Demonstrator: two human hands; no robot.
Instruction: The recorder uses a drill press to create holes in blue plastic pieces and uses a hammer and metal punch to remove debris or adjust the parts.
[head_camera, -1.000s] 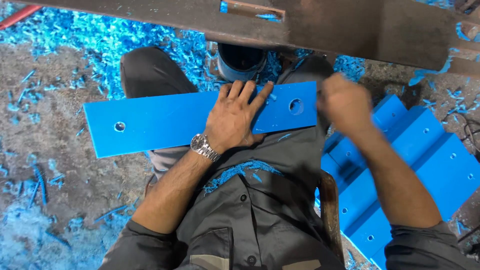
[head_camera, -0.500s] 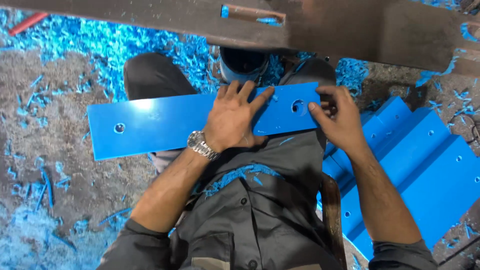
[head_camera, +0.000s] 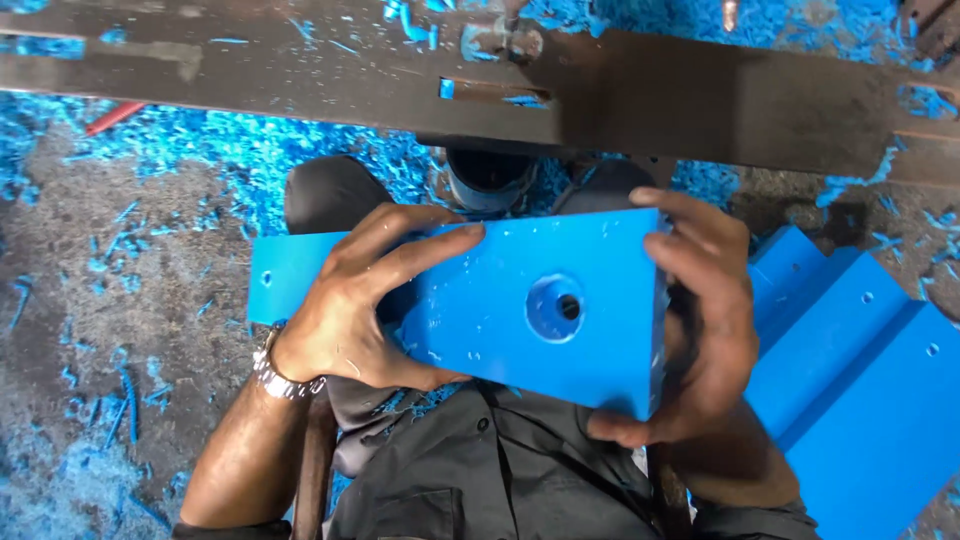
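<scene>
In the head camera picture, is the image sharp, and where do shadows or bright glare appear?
Head view: the flat blue plastic plate with its round hole is sharp, evenly lit, no strong glare; the left hand and right hand gripping it are sharp too; the dark metal beam shades the floor beneath; the edges bend slightly from the wide lens.

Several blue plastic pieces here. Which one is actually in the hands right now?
The long flat blue strip with the countersunk hole, held up by the left hand and right hand. The other blue pieces lie stacked on the floor at the right, untouched.
</scene>
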